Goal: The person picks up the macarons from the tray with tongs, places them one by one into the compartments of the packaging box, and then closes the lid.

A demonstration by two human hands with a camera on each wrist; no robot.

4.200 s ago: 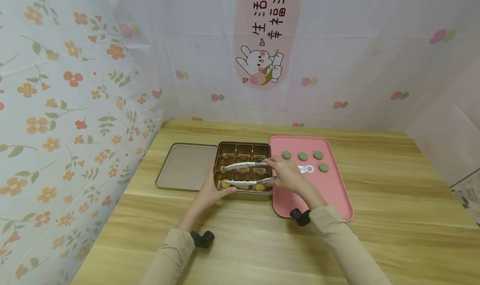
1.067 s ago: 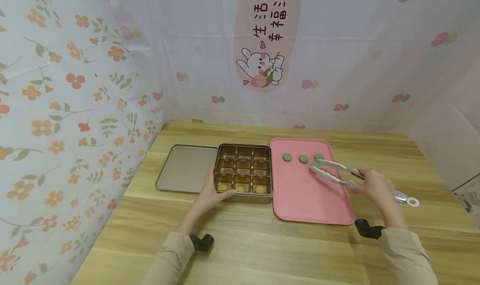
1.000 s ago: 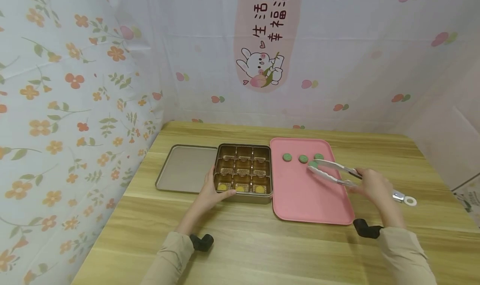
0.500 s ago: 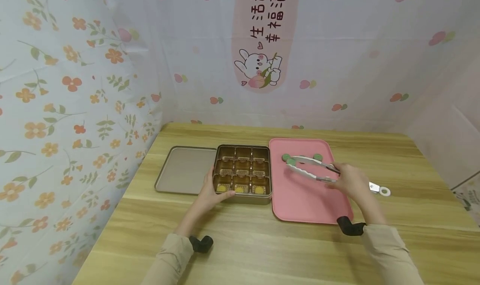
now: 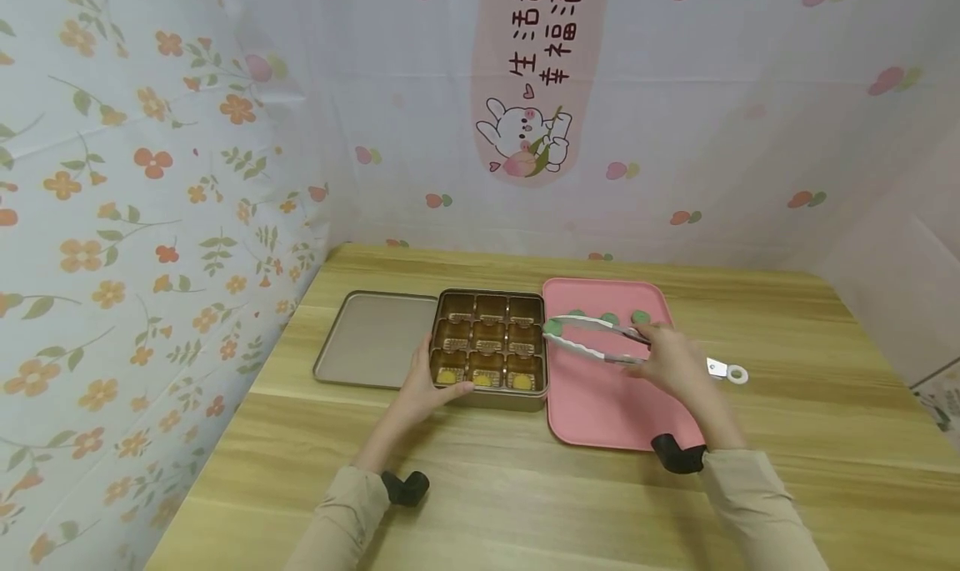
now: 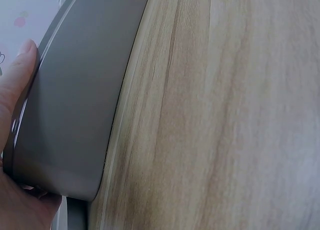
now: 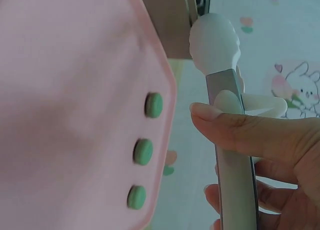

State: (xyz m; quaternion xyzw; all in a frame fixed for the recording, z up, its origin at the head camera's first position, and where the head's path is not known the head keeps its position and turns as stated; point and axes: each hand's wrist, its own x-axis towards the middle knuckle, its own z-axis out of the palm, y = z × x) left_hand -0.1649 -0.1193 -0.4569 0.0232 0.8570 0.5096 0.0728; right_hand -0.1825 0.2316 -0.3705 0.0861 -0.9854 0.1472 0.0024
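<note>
My left hand [image 5: 417, 392] holds the near left corner of a brown tin box [image 5: 502, 400], its thumb along the front rim. In the left wrist view the thumb [image 6: 17, 75] lies on the rim of the box. My right hand [image 5: 677, 369] grips white-tipped tongs [image 5: 581, 352]. Pinched between the tong tips is a green macaron [image 5: 552, 328], just at the box's right edge; the right wrist view hides it behind the tongs [image 7: 232, 180]. The box is divided into square compartments, and its front row bears yellow round pieces [image 5: 523, 381].
A pink tray [image 5: 600, 408] adjoins the box on the right. Three more green macarons lie along its far side, among them the rightmost macaron [image 5: 641, 317]. Left of the box lies a flat metal lid [image 5: 375, 338]. A patterned cloth wall [image 5: 675, 137] rises behind the table.
From over the box, the tongs went right to the tray and took hold of a green macaron. They have since carried it left to the box's edge. My left hand stayed put.
</note>
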